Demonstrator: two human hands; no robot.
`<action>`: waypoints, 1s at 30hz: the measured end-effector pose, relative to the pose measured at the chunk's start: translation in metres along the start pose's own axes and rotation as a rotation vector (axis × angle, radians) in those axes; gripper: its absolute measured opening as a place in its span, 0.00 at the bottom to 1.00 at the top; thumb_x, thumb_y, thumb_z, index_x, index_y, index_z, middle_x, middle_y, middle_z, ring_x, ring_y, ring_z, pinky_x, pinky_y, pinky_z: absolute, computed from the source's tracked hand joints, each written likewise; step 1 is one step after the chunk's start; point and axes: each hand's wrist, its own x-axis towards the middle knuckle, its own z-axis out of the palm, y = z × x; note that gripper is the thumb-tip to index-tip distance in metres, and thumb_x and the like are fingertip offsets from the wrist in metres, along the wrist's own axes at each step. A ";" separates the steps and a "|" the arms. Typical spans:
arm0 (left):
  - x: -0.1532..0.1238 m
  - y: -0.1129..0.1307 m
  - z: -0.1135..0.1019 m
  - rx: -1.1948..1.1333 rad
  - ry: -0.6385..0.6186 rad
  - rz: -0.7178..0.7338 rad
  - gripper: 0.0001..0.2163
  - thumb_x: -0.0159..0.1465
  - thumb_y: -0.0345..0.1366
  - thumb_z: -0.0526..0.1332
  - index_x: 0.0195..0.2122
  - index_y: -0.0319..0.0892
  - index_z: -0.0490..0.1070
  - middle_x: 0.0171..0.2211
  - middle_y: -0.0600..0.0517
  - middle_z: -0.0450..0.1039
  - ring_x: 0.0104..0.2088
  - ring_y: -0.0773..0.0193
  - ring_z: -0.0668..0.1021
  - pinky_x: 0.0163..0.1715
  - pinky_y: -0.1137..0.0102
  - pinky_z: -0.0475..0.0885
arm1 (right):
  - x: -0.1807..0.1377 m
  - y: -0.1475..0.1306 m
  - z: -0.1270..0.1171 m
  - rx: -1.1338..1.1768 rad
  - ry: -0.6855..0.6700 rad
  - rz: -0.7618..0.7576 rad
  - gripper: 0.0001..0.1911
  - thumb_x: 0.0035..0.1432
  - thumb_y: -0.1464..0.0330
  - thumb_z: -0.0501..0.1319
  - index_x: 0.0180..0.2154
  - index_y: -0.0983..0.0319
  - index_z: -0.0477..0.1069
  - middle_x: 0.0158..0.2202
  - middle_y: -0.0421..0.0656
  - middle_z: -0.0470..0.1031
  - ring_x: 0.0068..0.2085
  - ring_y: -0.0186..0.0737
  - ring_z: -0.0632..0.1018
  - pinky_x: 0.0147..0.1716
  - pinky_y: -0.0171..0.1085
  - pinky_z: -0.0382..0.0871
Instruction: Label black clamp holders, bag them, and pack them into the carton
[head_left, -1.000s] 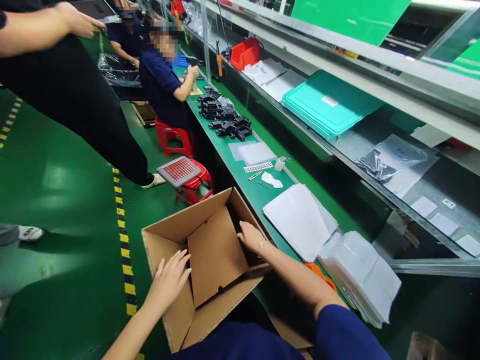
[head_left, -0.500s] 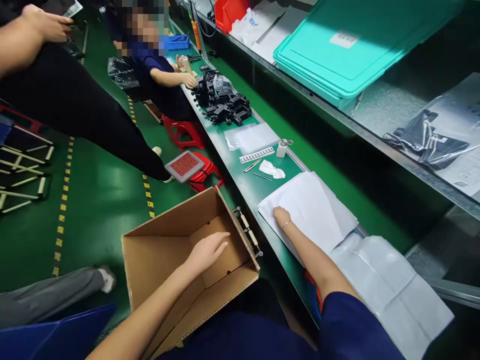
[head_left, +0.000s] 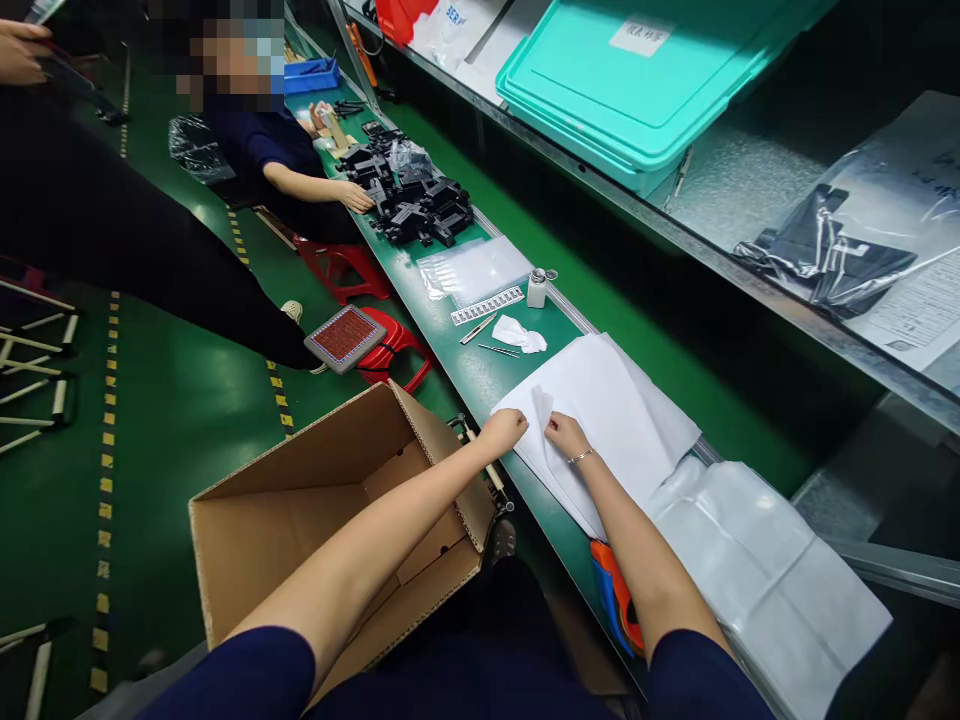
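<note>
On the green bench lies a stack of thin white sheets. My right hand pinches the raised edge of the top sheet, which folds up near the stack's left corner. My left hand is closed beside that corner, a short gap from the right one; what its fingers hold, if anything, is hidden. Below my left arm stands an open cardboard box, its inside bare where it shows.
Beyond the stack lie a crumpled white cloth, tweezers, a small bottle and clear plastic bags. A co-worker handles black parts farther along. A turquoise bin sits on the shelf. Red stools stand at left.
My left hand has moved from above the box to the stack's left corner and closed. My right hand has lifted the top sheet's edge. The view has shifted a little.
</note>
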 end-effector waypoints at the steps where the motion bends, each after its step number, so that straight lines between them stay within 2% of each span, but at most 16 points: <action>1: 0.008 0.003 0.007 0.003 -0.004 -0.021 0.09 0.66 0.38 0.59 0.37 0.37 0.73 0.37 0.49 0.76 0.40 0.61 0.78 0.44 0.62 0.72 | 0.000 0.001 0.001 0.012 0.011 -0.003 0.11 0.65 0.63 0.59 0.36 0.65 0.71 0.33 0.40 0.73 0.33 0.34 0.75 0.35 0.37 0.72; 5: 0.031 0.011 0.025 0.004 0.005 -0.079 0.12 0.66 0.42 0.60 0.38 0.37 0.72 0.37 0.50 0.74 0.39 0.62 0.77 0.43 0.61 0.73 | 0.002 0.002 0.005 0.050 0.042 -0.004 0.12 0.65 0.62 0.58 0.35 0.65 0.70 0.32 0.39 0.72 0.32 0.33 0.74 0.34 0.37 0.71; 10: 0.048 0.014 0.035 -0.035 0.022 -0.131 0.12 0.67 0.42 0.59 0.40 0.37 0.72 0.39 0.49 0.74 0.40 0.62 0.76 0.43 0.61 0.72 | 0.003 0.001 0.007 0.087 0.054 0.011 0.12 0.65 0.63 0.58 0.33 0.64 0.69 0.32 0.39 0.71 0.31 0.33 0.72 0.33 0.36 0.69; 15: 0.054 0.005 0.038 -0.127 -0.006 -0.187 0.13 0.67 0.41 0.59 0.47 0.38 0.70 0.44 0.47 0.73 0.41 0.61 0.77 0.42 0.61 0.75 | 0.000 -0.001 0.001 0.124 0.062 0.005 0.12 0.64 0.64 0.58 0.31 0.64 0.68 0.31 0.38 0.69 0.30 0.32 0.71 0.32 0.35 0.67; 22: 0.053 -0.014 0.042 -0.242 -0.037 -0.306 0.14 0.67 0.41 0.59 0.50 0.38 0.69 0.45 0.47 0.73 0.40 0.62 0.77 0.39 0.63 0.76 | -0.005 -0.003 -0.007 0.177 0.079 -0.019 0.12 0.63 0.66 0.59 0.27 0.64 0.66 0.28 0.37 0.67 0.28 0.32 0.68 0.29 0.33 0.62; 26: 0.045 -0.019 0.034 -0.217 0.070 -0.321 0.14 0.67 0.41 0.59 0.50 0.38 0.68 0.45 0.47 0.72 0.40 0.62 0.77 0.39 0.62 0.75 | -0.008 -0.002 -0.010 0.203 0.083 -0.035 0.12 0.62 0.68 0.59 0.26 0.64 0.66 0.27 0.37 0.67 0.28 0.32 0.67 0.29 0.32 0.61; 30: 0.032 -0.005 0.028 -0.157 0.230 -0.180 0.14 0.68 0.41 0.55 0.52 0.40 0.65 0.41 0.47 0.73 0.41 0.60 0.76 0.41 0.65 0.70 | -0.010 -0.002 -0.013 0.214 0.089 -0.041 0.11 0.61 0.70 0.59 0.26 0.64 0.65 0.27 0.36 0.67 0.28 0.31 0.67 0.29 0.33 0.61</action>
